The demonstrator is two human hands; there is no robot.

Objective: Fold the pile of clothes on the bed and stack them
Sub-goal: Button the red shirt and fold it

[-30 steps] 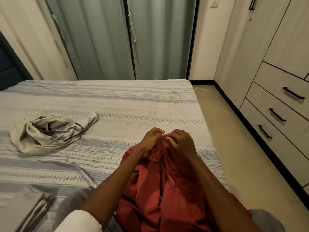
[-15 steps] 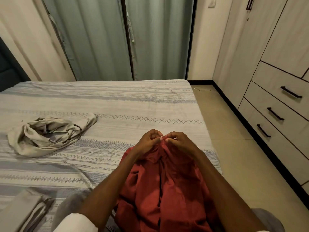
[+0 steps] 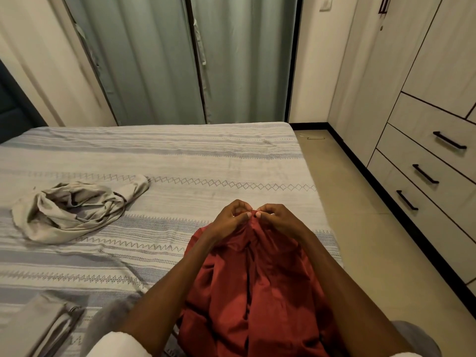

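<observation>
I see both hands raised over the near edge of the bed (image 3: 180, 155), meeting at the top of a red shirt (image 3: 257, 287). My left hand (image 3: 229, 220) has its fingers curled in, thumb and fingertips pinching the shirt's upper edge; my right hand (image 3: 279, 219) does the same just beside it — the two pinches almost touch at one small bunch of cloth. From there the shirt hangs down between my forearms in long folds, its lower part dropping out of view at the bottom, so I cannot tell where it ends.

Well to the left on the striped bedcover lies a beige garment (image 3: 74, 208), crumpled and unfolded, apart from the shirt. At the bottom left corner sits a folded grey piece (image 3: 38, 328), flat on the bed, only partly in view.

Beyond the bed hang grey-green curtains (image 3: 180, 60). Along the right side stands a wardrobe (image 3: 438, 119) with drawers and dark handles — a strip of bare floor (image 3: 360, 228) runs between it and the bed.
</observation>
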